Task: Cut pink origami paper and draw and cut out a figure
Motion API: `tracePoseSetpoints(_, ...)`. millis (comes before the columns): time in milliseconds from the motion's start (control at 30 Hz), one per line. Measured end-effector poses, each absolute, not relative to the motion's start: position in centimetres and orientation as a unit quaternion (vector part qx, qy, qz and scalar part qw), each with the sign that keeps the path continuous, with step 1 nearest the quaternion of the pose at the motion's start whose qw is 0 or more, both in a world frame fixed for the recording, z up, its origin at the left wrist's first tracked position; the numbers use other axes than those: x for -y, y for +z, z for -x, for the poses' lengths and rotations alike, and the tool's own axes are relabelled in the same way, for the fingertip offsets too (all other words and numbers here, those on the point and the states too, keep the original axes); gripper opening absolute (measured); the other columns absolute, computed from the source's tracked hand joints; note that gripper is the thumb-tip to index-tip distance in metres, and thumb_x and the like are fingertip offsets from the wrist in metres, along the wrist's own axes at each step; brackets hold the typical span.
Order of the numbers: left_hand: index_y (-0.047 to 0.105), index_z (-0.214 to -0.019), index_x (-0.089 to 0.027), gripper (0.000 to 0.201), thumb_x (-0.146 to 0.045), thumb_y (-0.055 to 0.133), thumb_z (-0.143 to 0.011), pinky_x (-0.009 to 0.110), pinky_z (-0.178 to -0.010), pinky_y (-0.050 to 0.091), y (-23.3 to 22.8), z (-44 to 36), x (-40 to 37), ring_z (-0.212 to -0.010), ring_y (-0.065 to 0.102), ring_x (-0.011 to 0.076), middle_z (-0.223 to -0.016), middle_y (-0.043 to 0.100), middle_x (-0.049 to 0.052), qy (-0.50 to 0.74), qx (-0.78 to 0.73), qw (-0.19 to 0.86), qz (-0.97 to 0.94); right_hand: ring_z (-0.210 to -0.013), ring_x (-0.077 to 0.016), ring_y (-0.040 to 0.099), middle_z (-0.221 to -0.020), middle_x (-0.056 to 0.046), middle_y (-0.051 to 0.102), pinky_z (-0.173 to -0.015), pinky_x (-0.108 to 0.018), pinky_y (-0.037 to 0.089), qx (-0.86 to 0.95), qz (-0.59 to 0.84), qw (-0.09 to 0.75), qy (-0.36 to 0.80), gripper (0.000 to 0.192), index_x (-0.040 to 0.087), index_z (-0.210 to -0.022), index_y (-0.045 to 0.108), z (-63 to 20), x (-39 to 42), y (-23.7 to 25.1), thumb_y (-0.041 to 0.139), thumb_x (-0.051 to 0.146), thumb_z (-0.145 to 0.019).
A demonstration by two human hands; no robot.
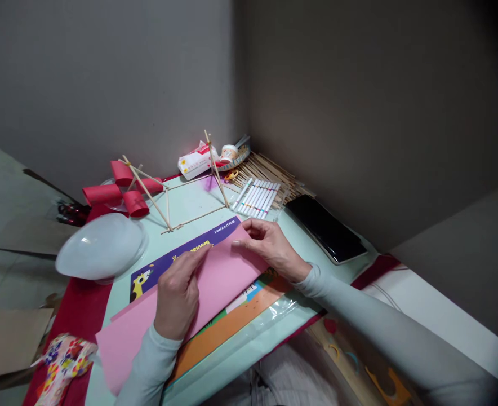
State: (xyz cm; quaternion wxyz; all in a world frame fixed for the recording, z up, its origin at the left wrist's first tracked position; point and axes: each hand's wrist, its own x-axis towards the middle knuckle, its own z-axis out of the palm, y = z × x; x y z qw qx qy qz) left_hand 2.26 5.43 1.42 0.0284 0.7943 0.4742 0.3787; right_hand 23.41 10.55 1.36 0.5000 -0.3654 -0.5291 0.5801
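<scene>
Both hands press the pink sheet [198, 287] flat: left hand [177, 296] mid-sheet, fingers together; right hand [270, 245] at its far corner, fingers pinching the edge. Worktop [190, 200] beyond lies cluttered.

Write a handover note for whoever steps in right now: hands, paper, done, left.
Left hand: flat on the pink paper, fingers pressing near its upper edge.
Right hand: fingertips pinching the paper's far corner.
The paper appears folded over and lies on the origami paper pack.
Stick frame, red paper rolls, markers and phone lie behind.
Done: one fold laid.
Left: creasing it flat, probably.
</scene>
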Motion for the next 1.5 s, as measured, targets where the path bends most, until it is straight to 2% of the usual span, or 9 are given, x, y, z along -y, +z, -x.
tracePoseSetpoints(300, 0.065, -0.12, -0.013, 0.031, -0.008, 0.044, -0.097, 0.037, -0.077, 0.053, 0.5, -3.8, -6.1, -0.084, 0.064, 0.0219, -0.089, 0.069, 0.009, 0.3, -0.519, -0.076, -0.797, -0.076, -0.0189, 0.061, -0.085, -0.005, 0.068, -0.067, -0.03, 0.047, 0.611, 0.45, 0.47, 0.451, 0.024, 0.017, -0.089, 0.063, -23.3, -11.3, -1.2, 0.067, 0.039, -0.083)
tracePoseSetpoints(400, 0.06, -0.13, -0.013, 0.041, -0.003, 0.04, -0.095, 0.048, -0.089, 0.053, -0.3, -4.3, -5.9, -0.107, 0.062, 0.0284, -0.109, 0.068, 0.016, 0.269, -0.545, -0.101, -0.788, -0.075, -0.0202, 0.058, -0.082, -0.004, 0.066, -0.069, -0.032, 0.043, 0.663, 0.482, 0.436, 0.372, 0.018, 0.018, -0.087, 0.061, -23.2, -11.6, -1.8, 0.064, 0.036, -0.085)
tracePoseSetpoints(533, 0.049, -0.142, -0.012, 0.049, -0.001, 0.036, -0.096, 0.052, -0.114, 0.04, -1.3, -5.7, -4.3, -0.144, 0.038, 0.03, -0.15, 0.048, 0.018, 0.217, -0.504, -0.081, -0.832, -0.072, -0.0218, 0.057, -0.078, -0.005, 0.065, -0.068, -0.032, 0.038, 0.73, 0.502, 0.375, 0.273, 0.011, 0.019, -0.086, 0.056, -22.9, -11.1, -1.5, 0.056, 0.03, -0.089)
tracePoseSetpoints(833, 0.031, -0.154, -0.022, 0.052, -0.027, 0.04, -0.103, 0.058, -0.121, 0.026, -2.4, -6.3, -3.3, -0.15, 0.026, 0.0299, -0.161, 0.035, 0.013, 0.122, -0.526, 0.051, -0.84, -0.072, -0.0259, 0.064, -0.083, -0.007, 0.071, -0.06, -0.031, 0.038, 0.791, 0.534, 0.276, 0.118, 0.011, 0.018, -0.101, 0.059, -22.6, -10.9, -1.8, 0.054, 0.024, -0.093)
tracePoseSetpoints(967, 0.033, -0.152, -0.013, 0.051, -0.028, 0.035, -0.104, 0.057, -0.123, 0.021, -2.8, -6.3, -3.3, -0.151, 0.025, 0.029, -0.159, 0.037, 0.015, 0.128, -0.532, 0.068, -0.834, -0.104, -0.0327, 0.062, -0.121, -0.016, 0.069, -0.082, -0.042, 0.048, 0.805, 0.529, 0.264, 0.053, 0.031, 0.013, -0.125, 0.056, -22.8, -10.4, -0.9, 0.048, 0.024, -0.097)
tracePoseSetpoints(1067, 0.037, -0.149, -0.006, 0.05, -0.026, 0.033, -0.104, 0.057, -0.124, 0.018, -3.1, -6.5, -3.3, -0.151, 0.023, 0.0292, -0.159, 0.036, 0.017, 0.134, -0.532, 0.073, -0.833, -0.131, -0.0329, 0.049, -0.146, -0.02, 0.053, -0.106, -0.049, 0.042, 0.859, 0.451, 0.241, -0.008, 0.04, 0.008, -0.136, 0.052, -23.2, -9.0, -1.0, 0.041, 0.016, -0.098)
tracePoseSetpoints(1167, 0.038, -0.148, -0.006, 0.049, -0.022, 0.033, -0.102, 0.057, -0.125, 0.015, -3.2, -6.7, -3.4, -0.152, 0.019, 0.0281, -0.16, 0.035, 0.016, 0.135, -0.528, 0.075, -0.835, -0.143, -0.0306, 0.04, -0.153, -0.022, 0.045, -0.116, -0.05, 0.037, 0.917, 0.351, 0.185, -0.047, 0.051, 0.002, -0.146, 0.043, -23.5, -7.6, -2.2, 0.04, 0.01, -0.095)
tracePoseSetpoints(1333, 0.029, -0.152, -0.004, 0.053, -0.015, 0.028, -0.101, 0.052, -0.124, 0.023, -2.8, -5.2, -3.2, -0.152, 0.018, 0.0254, -0.162, 0.028, 0.017, 0.123, -0.535, 0.079, -0.832, -0.149, -0.0282, 0.034, -0.156, -0.021, 0.041, -0.122, -0.049, 0.031, 0.923, 0.347, 0.163, -0.039, 0.052, 0.001, -0.149, 0.04, -23.6, -7.0, -3.9, 0.036, 0.023, -0.103)
tracePoseSetpoints(1500, 0.033, -0.152, -0.012, 0.052, -0.033, 0.036, -0.104, 0.059, -0.124, 0.018, -2.5, -0.8, -1.3, -0.152, 0.022, 0.0261, -0.161, 0.032, 0.013, 0.1, -0.556, 0.06, -0.823, -0.15, -0.0295, 0.031, -0.157, -0.021, 0.039, -0.121, -0.051, 0.031, 0.922, 0.348, 0.165, -0.055, 0.05, 0.002, -0.149, 0.043, -23.6, -7.3, -4.2, 0.034, 0.023, -0.103)
